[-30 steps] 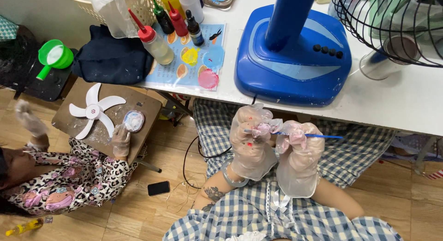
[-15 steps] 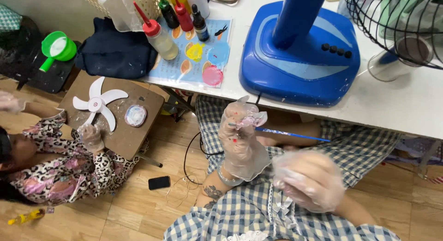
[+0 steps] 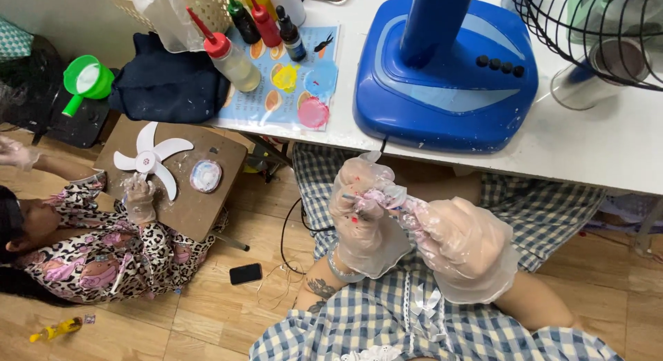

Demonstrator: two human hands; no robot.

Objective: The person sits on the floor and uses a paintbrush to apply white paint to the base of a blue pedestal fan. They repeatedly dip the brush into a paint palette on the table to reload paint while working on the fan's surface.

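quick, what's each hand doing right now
left hand: gloved, closed on a small pinkish object; what it is cannot be told
right hand: gloved, curled at the same object; grip cannot be told

A thin blue paintbrush [image 3: 376, 198], smeared with pink paint, is held nearly level between two gloved hands, above the lap.

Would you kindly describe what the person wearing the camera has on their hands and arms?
Both the left hand and the right hand wear loose, clear plastic disposable gloves, crinkled and smeared with pinkish paint. The forearms are bare of sleeves; the left one bears a dark tattoo.
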